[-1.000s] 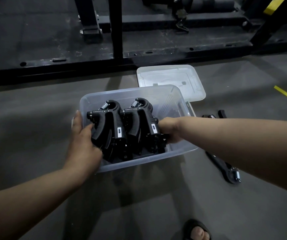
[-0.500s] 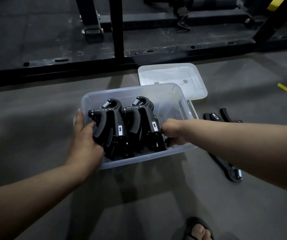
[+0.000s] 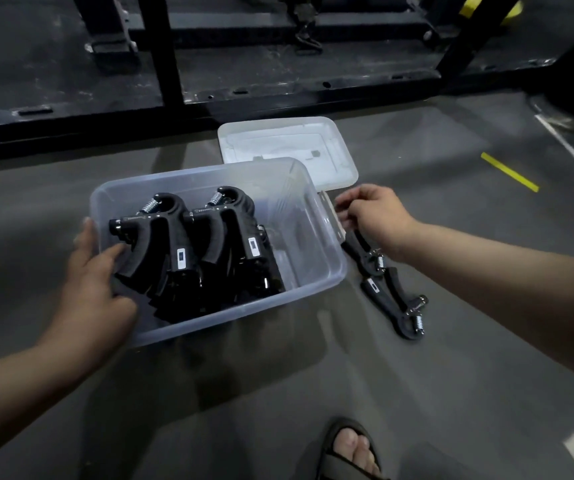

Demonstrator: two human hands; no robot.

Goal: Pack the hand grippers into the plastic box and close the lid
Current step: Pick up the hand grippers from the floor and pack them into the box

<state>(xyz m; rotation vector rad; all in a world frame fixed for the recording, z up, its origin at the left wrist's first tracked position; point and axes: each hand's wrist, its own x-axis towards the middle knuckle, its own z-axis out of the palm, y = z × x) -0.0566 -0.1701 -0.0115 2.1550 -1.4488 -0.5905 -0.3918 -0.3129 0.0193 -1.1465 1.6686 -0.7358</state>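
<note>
**Position of parts.** The plastic box (image 3: 330, 268) stands open on the floor (image 3: 451, 375). Black hand grippers (image 3: 181, 244) are packed in two rows in its left half, springs toward the far wall. The right half holds none. Two more lie on the floor just right of the box: the far gripper (image 3: 365, 256), close to the box's right wall, and the near gripper (image 3: 387, 296) beside it. The lid (image 3: 289, 147) lies flat on the floor behind the far right corner, off the box.

**Hands.** The left hand (image 3: 95, 271) grips the left wall of the box, with the thumb inside against the nearest packed gripper and a finger outside. The right hand (image 3: 372, 213) hovers above the far gripper. Its fingers (image 3: 344, 206) are loosely curled and narrow, with nothing seen between them. Whether they touch the gripper cannot be told.

**Handling.** Each gripper is judged stiff and fairly heavy for its bulk — two moulded handles joined by a steel spring. The textured handles should not slip. Take hold around one handle or across both, clear of the spring, where skin could be pinched. The box wall looks thin and likely to flex, so steady it while loading. Set the remaining two upright in the free right half — otherwise the lid may not seat
</note>
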